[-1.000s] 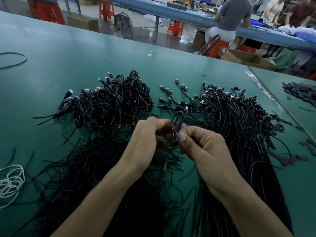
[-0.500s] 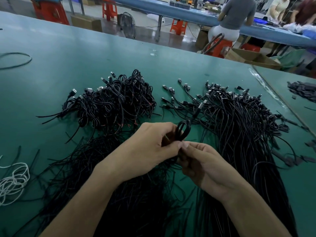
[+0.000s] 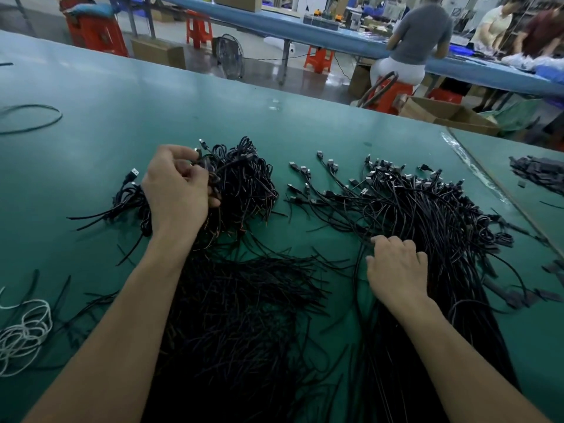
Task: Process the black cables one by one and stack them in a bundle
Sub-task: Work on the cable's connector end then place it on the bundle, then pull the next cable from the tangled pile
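Note:
A heap of coiled black cables (image 3: 244,181) lies left of centre on the green table. My left hand (image 3: 177,190) is over its left part, fingers curled round one coiled black cable (image 3: 210,169). On the right spreads a long mass of straight black cables (image 3: 427,215) with USB plugs fanned out at the far end. My right hand (image 3: 396,267) rests on the near left edge of that mass, its fingers bent down onto the cables; a grip on any single one cannot be made out. A dark pile of short black ties (image 3: 244,315) lies between my arms.
White wire loops (image 3: 24,334) sit at the near left, and a thin dark loop (image 3: 30,120) at the far left. Black flat pieces (image 3: 537,172) lie on the adjoining table at right. People work at a blue bench (image 3: 305,35) beyond.
My hands have parted. The left hand carried the coiled cable away and left to the coiled heap. The right hand let go and dropped onto the straight cables at right.

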